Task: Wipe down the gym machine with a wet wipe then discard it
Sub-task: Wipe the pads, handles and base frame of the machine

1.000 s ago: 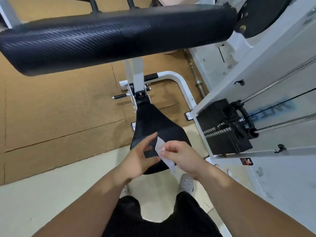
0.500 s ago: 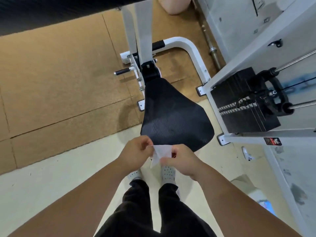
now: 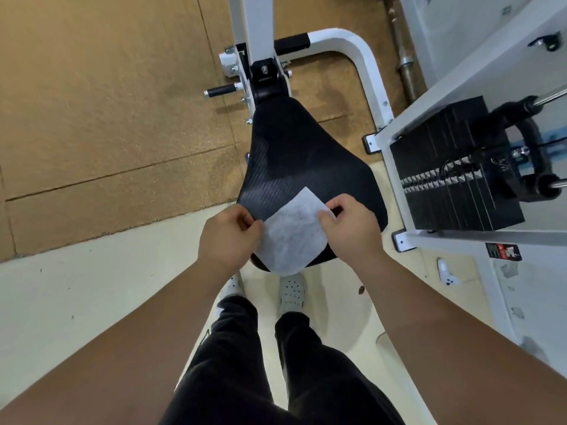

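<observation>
Both hands on the wipe (image 3: 291, 237). Left hand (image 3: 228, 237) pinches its left edge, thumb and fingers curled on it. Right hand (image 3: 349, 228) pinches the upper right edge the same way. Wipe is white, opened out into a flat sheet, stretched between the two hands, one corner pointing away from the person.

Wipe sits over the near end of the black seat (image 3: 300, 157), covering part of its near edge. Can't tell if it touches the pad or hangs just above it.

Seat is wide near the person and narrows toward the white post (image 3: 254, 26), with a textured surface. Black-grip pin (image 3: 219, 91) sticks out left of the post. White tube frame (image 3: 365, 65) curves round behind and right of the seat. Black weight stack (image 3: 451, 185) sits right of the seat, inside the white frame.

Brown mat (image 3: 107, 102) covers the far floor, with cream floor (image 3: 76, 286) near. Steel bar (image 3: 405, 62) lies on the mat at top right. Person stands just behind the seat in black trousers (image 3: 306, 363), with pale perforated shoes (image 3: 293, 291) partly under the seat edge.
</observation>
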`<state>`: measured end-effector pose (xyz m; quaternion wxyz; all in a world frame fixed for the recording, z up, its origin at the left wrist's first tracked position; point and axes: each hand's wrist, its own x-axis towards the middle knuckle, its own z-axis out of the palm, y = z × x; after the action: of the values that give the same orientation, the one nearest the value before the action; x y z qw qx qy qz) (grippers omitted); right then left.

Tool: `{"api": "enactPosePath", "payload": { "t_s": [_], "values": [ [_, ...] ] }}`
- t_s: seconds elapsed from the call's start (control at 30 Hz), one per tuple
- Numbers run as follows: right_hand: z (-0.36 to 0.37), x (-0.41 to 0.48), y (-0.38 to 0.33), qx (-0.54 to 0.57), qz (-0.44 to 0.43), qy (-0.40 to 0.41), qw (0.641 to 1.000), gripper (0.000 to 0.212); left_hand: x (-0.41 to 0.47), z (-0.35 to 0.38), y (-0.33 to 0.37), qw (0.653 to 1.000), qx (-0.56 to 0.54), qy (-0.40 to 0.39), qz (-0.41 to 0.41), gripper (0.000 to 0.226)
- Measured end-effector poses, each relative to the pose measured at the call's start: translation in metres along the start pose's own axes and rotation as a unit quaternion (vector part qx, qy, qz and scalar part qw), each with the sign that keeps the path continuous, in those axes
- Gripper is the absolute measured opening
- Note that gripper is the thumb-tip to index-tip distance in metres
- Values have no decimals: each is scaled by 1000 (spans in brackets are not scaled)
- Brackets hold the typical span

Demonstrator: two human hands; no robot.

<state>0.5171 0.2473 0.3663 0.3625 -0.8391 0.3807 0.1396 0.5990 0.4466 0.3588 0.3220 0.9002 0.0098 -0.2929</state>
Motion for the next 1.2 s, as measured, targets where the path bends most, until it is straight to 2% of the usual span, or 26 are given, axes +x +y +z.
{"api": "enactPosePath", "payload": {
  "t_s": [0.07, 0.13, 0.2, 0.3, 0.4, 0.47, 0.63, 0.77, 0.87, 1.03, 1.2],
  "values": [
    [2, 1, 3, -116, -75, 90, 986, 46, 3, 4, -5, 998, -5, 53, -15, 13],
    [9, -3, -1, -240, -199, 153, 938, 62, 7, 7, -11, 994, -42, 91, -43, 14],
    [26, -10, -10, -285, -266, 98, 916, 71, 12, 11, -14, 987, -88, 115, -75, 15],
    [67, -16, -11, -317, -238, -3, 918, 82, 24, 22, -20, 963, -185, 126, -150, 15],
    [88, -6, -2, -348, -211, -18, 913, 86, 35, 34, -21, 922, -306, 101, -215, 26],
    [91, 10, -4, -348, -221, -13, 911, 88, 39, 41, -20, 914, -329, 95, -217, 30],
    [84, 88, -51, -387, -263, 1, 884, 89, 43, 59, -37, 947, -253, 134, -146, 34],
    [81, 165, -106, -418, -282, 5, 864, 93, 44, 72, -45, 950, -222, 196, -103, 34],
    [79, 184, -118, -428, -310, -1, 849, 90, 44, 75, -47, 951, -195, 225, -82, 31],
    [80, 139, -92, -423, -320, -13, 848, 82, 44, 77, -47, 947, -188, 251, -67, 32],
    [70, 6, 25, -407, -372, -52, 833, 76, 45, 83, -53, 936, -206, 281, -51, 28]
  ]
}}
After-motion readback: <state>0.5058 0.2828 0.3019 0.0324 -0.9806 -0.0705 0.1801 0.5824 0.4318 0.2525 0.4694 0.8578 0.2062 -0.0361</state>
